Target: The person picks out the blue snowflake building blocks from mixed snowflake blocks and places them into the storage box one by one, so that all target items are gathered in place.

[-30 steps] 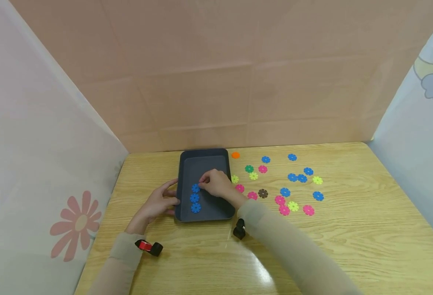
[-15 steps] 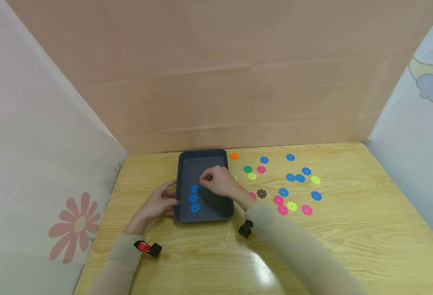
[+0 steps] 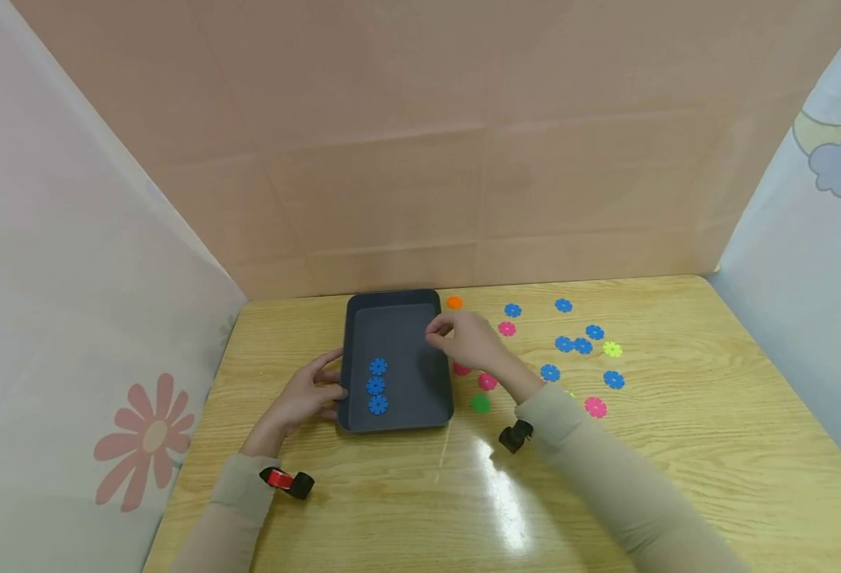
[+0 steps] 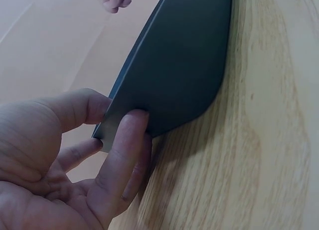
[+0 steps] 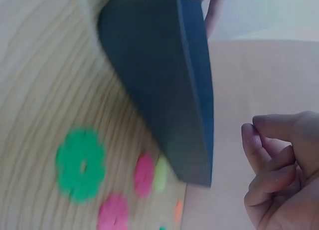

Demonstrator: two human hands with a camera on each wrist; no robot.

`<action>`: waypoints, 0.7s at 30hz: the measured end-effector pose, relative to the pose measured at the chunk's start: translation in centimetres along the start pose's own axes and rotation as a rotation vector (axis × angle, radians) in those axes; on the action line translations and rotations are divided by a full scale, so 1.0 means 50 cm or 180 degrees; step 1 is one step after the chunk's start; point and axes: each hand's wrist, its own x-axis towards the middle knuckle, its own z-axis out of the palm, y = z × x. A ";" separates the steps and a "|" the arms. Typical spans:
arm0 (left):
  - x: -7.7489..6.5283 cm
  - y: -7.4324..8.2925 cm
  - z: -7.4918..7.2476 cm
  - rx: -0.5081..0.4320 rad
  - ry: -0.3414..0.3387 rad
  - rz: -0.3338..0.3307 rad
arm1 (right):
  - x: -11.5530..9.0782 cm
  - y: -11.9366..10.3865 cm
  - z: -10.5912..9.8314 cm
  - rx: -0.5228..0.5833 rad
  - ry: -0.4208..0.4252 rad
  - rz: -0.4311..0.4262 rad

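Note:
My left hand (image 3: 311,395) holds the left side of a dark grey tray (image 3: 420,406); in the left wrist view its fingers (image 4: 127,150) bend against the tray's wall and rim. Inside lie three blue snowflake discs in a column, the top disc (image 3: 379,367), the middle disc (image 3: 375,386) and the bottom disc (image 3: 379,405). Above the tray's right rim is my right hand (image 3: 470,341), its thumb and index tips together and other fingers curled. The right wrist view shows nothing between those fingertips. A green disc (image 5: 81,163) lies on the table beside the tray.
Right of the tray, several loose discs lie on the wooden table (image 3: 692,414), including a blue disc (image 3: 614,380), a pink disc (image 3: 595,407), a yellow disc (image 3: 612,349) and an orange disc (image 3: 454,302). My right arm hides some. A cloth wall (image 3: 391,175) stands behind.
My right hand has moved away from the top blue disc, rightward to the tray's right rim. The green disc near the tray's lower right has come into view. My left hand keeps its place.

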 end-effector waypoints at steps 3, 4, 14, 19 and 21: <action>0.000 0.000 0.000 0.0008 0.0002 -0.0004 | 0.002 0.027 -0.018 0.0016 0.0091 0.0055; 0.000 0.000 0.000 0.0013 0.0004 -0.0008 | 0.002 0.037 -0.023 0.0024 0.0120 0.0078; 0.001 -0.002 -0.001 0.0048 0.0030 -0.0041 | 0.007 0.130 -0.068 0.0127 0.0412 0.0329; -0.001 0.001 0.000 0.0048 0.0021 -0.0018 | 0.017 0.171 -0.083 0.0127 0.0511 0.0502; 0.000 0.001 0.000 0.0048 0.0015 -0.0012 | 0.021 0.186 -0.090 0.0138 0.0553 0.0596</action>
